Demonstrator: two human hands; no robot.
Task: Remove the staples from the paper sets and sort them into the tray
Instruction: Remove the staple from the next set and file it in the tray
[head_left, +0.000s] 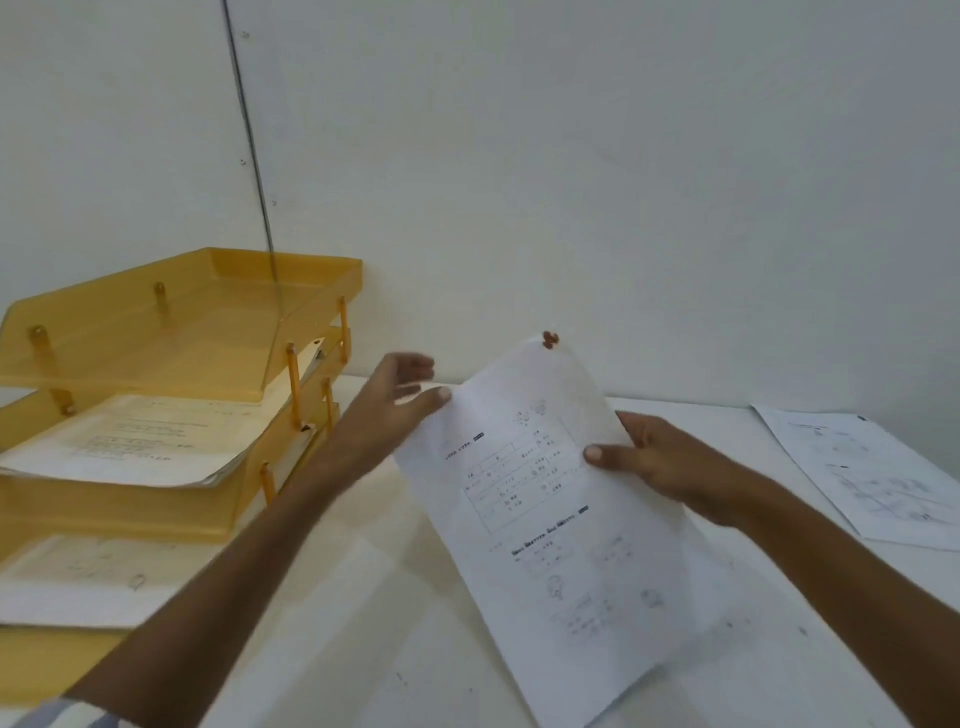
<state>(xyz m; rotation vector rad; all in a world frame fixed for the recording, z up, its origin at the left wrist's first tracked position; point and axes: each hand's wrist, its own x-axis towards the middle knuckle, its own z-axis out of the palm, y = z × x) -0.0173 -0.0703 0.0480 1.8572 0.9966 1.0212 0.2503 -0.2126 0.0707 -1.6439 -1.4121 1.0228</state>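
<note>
A white printed paper set (550, 525) is held tilted above the white table. My right hand (670, 462) grips its right edge, thumb on the front. My left hand (400, 400) touches the sheet's upper left edge with the thumb, fingers spread behind. A small brownish object (549, 339) shows at the paper's top corner; what it is I cannot tell. A stacked orange tray (156, 499) stands at the left, its middle level holding a pile of papers (140, 441). The bottom level holds more sheets (78, 582), and the top level (171, 332) looks bare.
Another printed sheet (867, 478) lies flat on the table (363, 597) at the right. A white wall stands close behind, with a thin dark cable (249, 145) running down to the tray.
</note>
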